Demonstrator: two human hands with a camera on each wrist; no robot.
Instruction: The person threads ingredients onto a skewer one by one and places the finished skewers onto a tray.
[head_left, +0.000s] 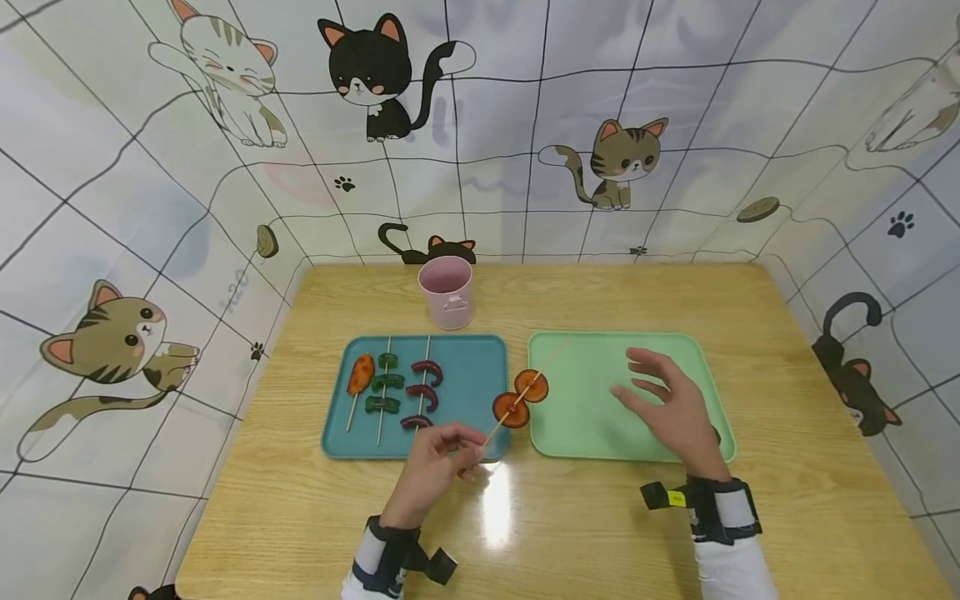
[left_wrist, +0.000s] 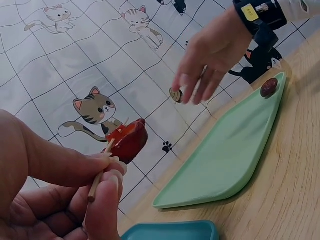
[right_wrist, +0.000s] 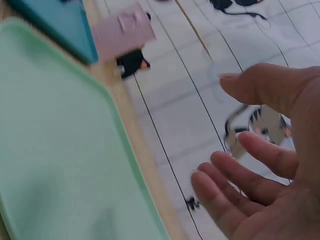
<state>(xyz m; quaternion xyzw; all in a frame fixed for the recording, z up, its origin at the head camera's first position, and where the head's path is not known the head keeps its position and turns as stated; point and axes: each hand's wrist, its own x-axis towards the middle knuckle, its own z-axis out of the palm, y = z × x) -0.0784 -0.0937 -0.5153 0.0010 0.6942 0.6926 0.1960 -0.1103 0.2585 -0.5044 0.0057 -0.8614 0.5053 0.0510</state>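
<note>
My left hand (head_left: 442, 454) pinches the near end of a thin wooden skewer (head_left: 504, 414) that slants up to the right between the two trays. Two orange-red round slices (head_left: 521, 398) are threaded on it; in the left wrist view the slices (left_wrist: 127, 140) sit just past my fingertips (left_wrist: 107, 182). My right hand (head_left: 667, 404) hovers open, fingers spread, above the green tray (head_left: 585, 408) and holds nothing. The right wrist view shows that palm (right_wrist: 270, 170) over the green tray (right_wrist: 55, 150). A small dark red piece (left_wrist: 268, 87) lies at the green tray's near right corner.
A teal tray (head_left: 480, 367) at the left holds three filled skewers: an orange piece (head_left: 361, 373), green pieces (head_left: 386, 383) and dark red curved pieces (head_left: 423, 392). A pink cup (head_left: 447, 290) stands behind it. Cat-printed walls enclose the wooden table (head_left: 570, 517).
</note>
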